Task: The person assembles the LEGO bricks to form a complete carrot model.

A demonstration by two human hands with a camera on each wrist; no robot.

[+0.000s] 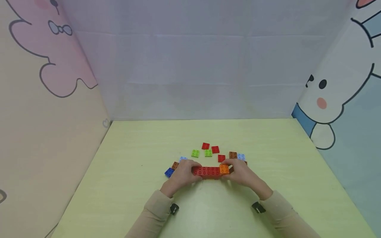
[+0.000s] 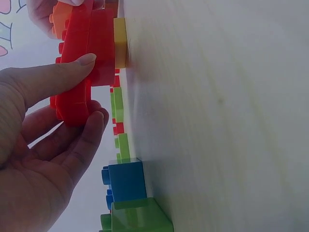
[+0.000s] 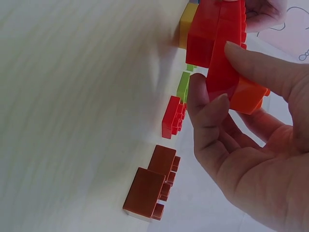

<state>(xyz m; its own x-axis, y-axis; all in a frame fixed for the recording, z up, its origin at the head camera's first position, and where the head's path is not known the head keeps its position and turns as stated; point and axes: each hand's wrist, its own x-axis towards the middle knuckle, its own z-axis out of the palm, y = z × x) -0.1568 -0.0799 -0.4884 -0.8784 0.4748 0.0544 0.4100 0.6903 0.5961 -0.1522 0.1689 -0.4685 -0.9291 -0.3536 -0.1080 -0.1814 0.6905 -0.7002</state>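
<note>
A built row of toy bricks stands in front of me, a long red brick layer (image 1: 206,171) with studs up. An orange brick (image 1: 224,169) is fixed on its right end. Under it, a shorter red block (image 2: 102,48) rests on a yellow brick (image 2: 120,43) at table level. My left hand (image 1: 183,174) grips the row's left end, thumb on the near side and fingers round the far side. At the other end my right hand (image 1: 242,172) pinches the red brick beneath the orange one, thumb on the near side.
Behind the row lie loose red bricks (image 1: 215,149) and lime green bricks (image 1: 195,153). Beside my left hand are a blue brick (image 1: 169,172) and a brown brick (image 1: 175,165). Another brown brick (image 1: 233,154) and a light blue brick (image 1: 241,156) sit behind my right hand.
</note>
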